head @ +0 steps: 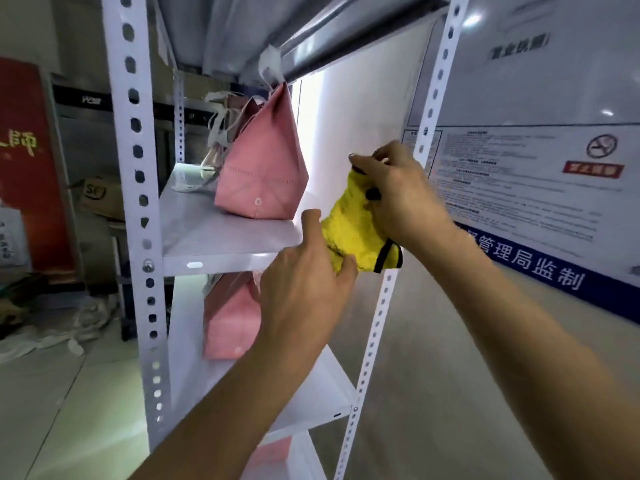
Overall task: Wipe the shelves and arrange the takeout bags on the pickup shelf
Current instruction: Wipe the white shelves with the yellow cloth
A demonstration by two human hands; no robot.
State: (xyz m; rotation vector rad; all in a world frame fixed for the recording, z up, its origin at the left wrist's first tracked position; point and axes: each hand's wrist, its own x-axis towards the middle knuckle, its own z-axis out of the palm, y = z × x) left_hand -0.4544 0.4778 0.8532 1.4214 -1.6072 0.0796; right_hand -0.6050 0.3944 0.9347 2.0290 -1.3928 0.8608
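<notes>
A white metal rack (138,188) with punched uprights stands on a pale tiled floor (69,393); its middle shelf (221,233) is smooth, glossy and bare near the front edge; a pink bag (263,168) sits upright toward the back of that shelf, its white handles reaching up to the shelf above; a second pink bag (232,320) stands on the shelf below, partly hidden by the left forearm. Both hands hold a yellow cloth (353,230) with a black trim, just off the right front corner of the middle shelf; the left hand (304,271) closes its thumb and fingers on the cloth's lower edge; the right hand (401,192) bunches its upper part in curled fingers. To the right a white wall board (519,174) carries small print, a red prohibition sign and a blue band with white characters; to the left stand a red poster (31,161), a dark steel cabinet (86,109) and a cardboard box (100,199); crumpled white material lies on the floor (52,334).
</notes>
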